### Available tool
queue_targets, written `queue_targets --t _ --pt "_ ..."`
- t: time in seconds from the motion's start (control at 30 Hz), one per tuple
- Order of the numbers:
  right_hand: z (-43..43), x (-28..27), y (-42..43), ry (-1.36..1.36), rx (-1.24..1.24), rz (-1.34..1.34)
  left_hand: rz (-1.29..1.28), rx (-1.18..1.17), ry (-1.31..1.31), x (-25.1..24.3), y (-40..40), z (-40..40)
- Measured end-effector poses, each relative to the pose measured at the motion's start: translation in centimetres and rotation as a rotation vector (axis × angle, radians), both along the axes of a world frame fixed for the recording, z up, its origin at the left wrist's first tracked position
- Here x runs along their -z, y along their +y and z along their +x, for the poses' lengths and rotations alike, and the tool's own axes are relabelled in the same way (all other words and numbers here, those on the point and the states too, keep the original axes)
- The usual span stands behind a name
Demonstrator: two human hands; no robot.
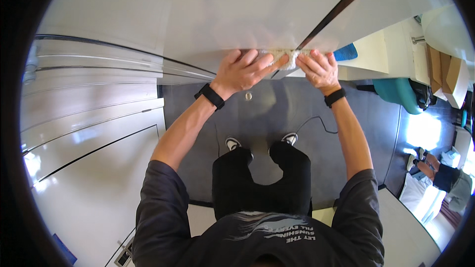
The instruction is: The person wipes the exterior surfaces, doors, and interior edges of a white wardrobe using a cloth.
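Both my hands are at a white fluffy cloth on the face of a glossy white cabinet. My left hand presses its left part, with the fingers bent over the cloth. My right hand has its fingertips on the right end, just past a dark gap between two panels. Close by the right fingers, a blue cloth lies on a pale shelf. Part of the white cloth is hidden by my fingers. Each wrist wears a black band.
White panels with dark seams stand at the left. A thin cable runs over the grey floor near my feet. At the right are a teal chair and an opened cardboard box. Another person is at the far right.
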State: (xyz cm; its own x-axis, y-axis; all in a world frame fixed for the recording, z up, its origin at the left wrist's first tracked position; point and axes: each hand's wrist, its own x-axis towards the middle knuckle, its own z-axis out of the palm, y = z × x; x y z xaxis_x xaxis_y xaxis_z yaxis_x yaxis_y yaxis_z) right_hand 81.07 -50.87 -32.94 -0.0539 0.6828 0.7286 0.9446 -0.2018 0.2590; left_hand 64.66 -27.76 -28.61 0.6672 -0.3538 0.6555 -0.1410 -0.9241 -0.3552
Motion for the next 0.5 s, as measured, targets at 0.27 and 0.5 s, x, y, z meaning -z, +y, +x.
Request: queue_targets --t 0.27,0.5 --pt "-0.6 7.4 0.4 -0.016 0.01 0.081 -0.023 0.015 -0.123 7.2 -0.5 0.0" --pt "0.2 14.7 0.2 0.008 0.042 0.105 -0.023 -0.015 -0.165 14.5 -1.0 1.4"
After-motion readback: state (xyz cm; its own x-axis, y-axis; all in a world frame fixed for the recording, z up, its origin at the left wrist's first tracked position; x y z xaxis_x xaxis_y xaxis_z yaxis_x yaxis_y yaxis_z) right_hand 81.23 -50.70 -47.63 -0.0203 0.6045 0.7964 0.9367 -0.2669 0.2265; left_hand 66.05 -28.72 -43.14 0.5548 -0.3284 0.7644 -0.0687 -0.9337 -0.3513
